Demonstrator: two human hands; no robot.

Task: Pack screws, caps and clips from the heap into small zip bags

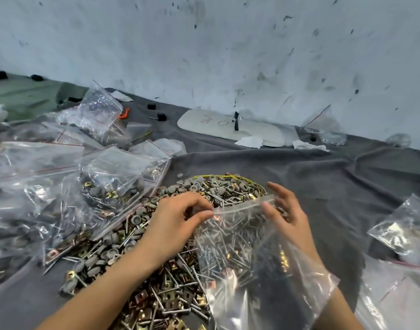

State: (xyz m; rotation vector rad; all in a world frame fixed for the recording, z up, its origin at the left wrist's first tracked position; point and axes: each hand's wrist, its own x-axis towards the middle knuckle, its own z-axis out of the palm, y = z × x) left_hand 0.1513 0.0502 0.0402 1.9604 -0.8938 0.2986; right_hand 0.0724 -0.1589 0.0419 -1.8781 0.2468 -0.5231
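Head view: the left hand (180, 217) pinches the left corner of the bag (247, 246) at its mouth, fingers curled. The right hand (287, 213) seems to hold the other side, thumb in front and fingers (279, 190) behind. The bag, part-filled with screws, sits over the right side of the heap (154, 277).

The thin film could slip from either pinch and tip the load back out. Screw points might pierce it, and a screw caught in the zip would likely stop it sealing.

A creased grey cloth (347, 186) covers the bench. Filled bags (73, 186) lie to the left and empty bags (399, 229) to the right. Behind is a scuffed white wall (228, 44), with a white board (218, 126) at its foot.
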